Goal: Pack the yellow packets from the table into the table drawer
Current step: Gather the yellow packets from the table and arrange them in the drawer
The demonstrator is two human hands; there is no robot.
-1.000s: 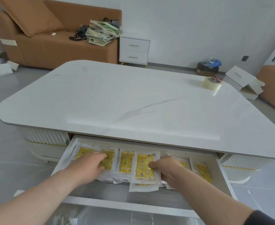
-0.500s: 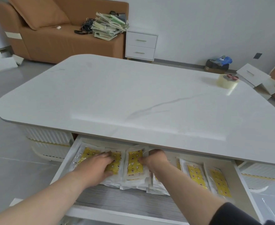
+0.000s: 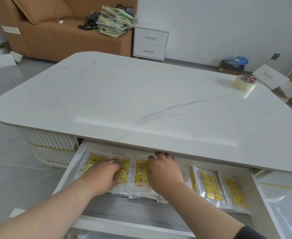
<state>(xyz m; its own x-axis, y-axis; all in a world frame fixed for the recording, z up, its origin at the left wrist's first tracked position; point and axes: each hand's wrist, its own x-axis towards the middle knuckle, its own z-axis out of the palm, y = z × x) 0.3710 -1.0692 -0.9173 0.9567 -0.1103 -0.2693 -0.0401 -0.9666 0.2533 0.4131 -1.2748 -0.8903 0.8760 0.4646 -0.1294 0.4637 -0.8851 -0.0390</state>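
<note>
The left hand (image 3: 105, 175) is laid palm down on the yellow packets (image 3: 141, 175) at the left of the drawer (image 3: 67, 171). Its fingers are nearly straight and spread. Nothing is gripped; the packets are only pressed flat. The right hand (image 3: 164, 171) is laid just beside it over the middle packets, with the fingers reaching to their far edge beneath the lip of the table (image 3: 141, 100). It cannot be told whether those fingertips are hooked round the edge or merely rest on it.

Every packet in view lies inside the open drawer, in an overlapping row from left to right, set toward the far side. Two packets at the right end are untouched and lie apart from both hands. On the table a roll of tape (image 3: 244, 83) is noted at the far right corner.

The step in hand is judged to be the settling of the packets already placed: they are being levelled and pushed toward the far side. The packing itself is assessed as nearly complete.

The next move calls for both hands to be lifted off without any packet being dragged toward the near side. Raised packet edges should be pressed down first, since they could catch on the table lip if the drawer is closed.
</note>
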